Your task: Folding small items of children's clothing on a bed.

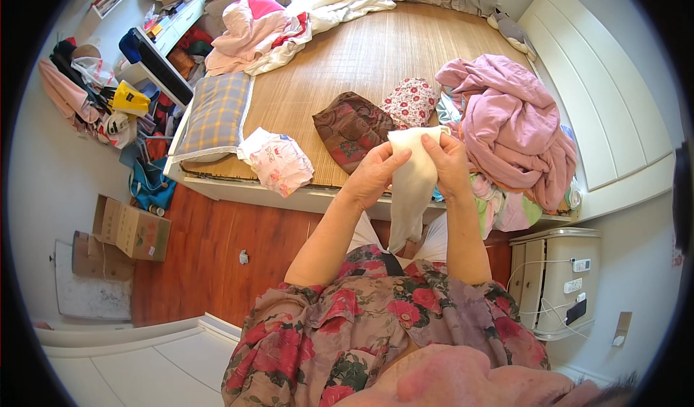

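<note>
A cream ribbed-knit garment (415, 176) is stretched between my two hands, its lower part hanging down towards my lap. My left hand (374, 175) pinches its left edge, thumb on top. On the other edge, near the upper right corner, my right hand (451, 163) has hold of the fabric. Just beyond them on the bed lie a dark brown patterned cloth (349, 128) and a white cloth with red flowers (412, 100). A white-and-pink printed bundle of cloth (276, 163) rests at the bed's near edge, left of my hands.
A crumpled pink quilt (504, 119) is heaped at the right, by the white headboard (596, 81). A plaid pillow (214, 114) lies on the bed mat (347, 49). A bedside cabinet (558, 271) carries power strips and cables. Cardboard boxes (133, 231) stand on the floor, left.
</note>
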`<state>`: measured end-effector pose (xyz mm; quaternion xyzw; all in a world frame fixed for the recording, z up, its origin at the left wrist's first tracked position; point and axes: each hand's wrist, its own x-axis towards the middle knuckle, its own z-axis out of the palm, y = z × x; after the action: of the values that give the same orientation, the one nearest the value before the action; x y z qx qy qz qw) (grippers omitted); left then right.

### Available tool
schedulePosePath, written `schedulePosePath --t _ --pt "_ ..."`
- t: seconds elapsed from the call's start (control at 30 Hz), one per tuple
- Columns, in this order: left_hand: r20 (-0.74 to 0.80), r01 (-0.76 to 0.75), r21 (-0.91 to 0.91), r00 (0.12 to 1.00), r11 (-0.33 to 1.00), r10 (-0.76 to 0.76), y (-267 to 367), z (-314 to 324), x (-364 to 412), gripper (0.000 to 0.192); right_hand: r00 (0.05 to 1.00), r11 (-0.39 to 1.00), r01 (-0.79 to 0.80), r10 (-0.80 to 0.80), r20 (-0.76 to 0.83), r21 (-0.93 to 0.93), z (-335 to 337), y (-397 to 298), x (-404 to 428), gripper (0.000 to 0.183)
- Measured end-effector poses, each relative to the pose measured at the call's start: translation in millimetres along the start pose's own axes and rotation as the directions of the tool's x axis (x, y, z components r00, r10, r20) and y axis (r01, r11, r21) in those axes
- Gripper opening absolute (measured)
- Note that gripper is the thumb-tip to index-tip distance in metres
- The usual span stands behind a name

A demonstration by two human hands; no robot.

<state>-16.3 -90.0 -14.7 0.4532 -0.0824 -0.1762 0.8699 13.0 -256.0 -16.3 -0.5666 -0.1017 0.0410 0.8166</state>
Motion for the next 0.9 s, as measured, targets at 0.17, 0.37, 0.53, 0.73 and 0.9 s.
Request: schedulePosePath --t 0.17,0.37,0.53,0.73,0.9 --pt "0.016 0.085 0.173 0.996 0.981 -0.089 -7 -10 3 0.032 0.997 0.995 0.032 -0.025 -0.077 0.092 -8 1 2 0.020" --pt "0.032 -0.055 0.311 0.998 0.949 0.048 -12 -8 6 0.025 0.993 0.992 0.099 -0.093 -0.073 0.075 -6 -6 1 0.021" --pt "-0.029 -0.157 0.342 0.984 0.927 0.177 -12 -13 10 0.026 0.991 0.991 0.125 -0.122 -0.056 0.051 -3 -6 -2 0.024" --pt "-0.004 -0.355 0.518 0.909 0.778 0.418 -21 -18 16 0.026 0.977 0.976 0.206 -0.209 -0.040 -0.066 0 -8 -3 0.024" --pt "-0.050 -0.294 0.510 0.928 0.808 0.369 -14 -8 8 0.025 0.960 0.955 0.254 -0.268 -0.080 -0.154 4 -9 -4 0.022"
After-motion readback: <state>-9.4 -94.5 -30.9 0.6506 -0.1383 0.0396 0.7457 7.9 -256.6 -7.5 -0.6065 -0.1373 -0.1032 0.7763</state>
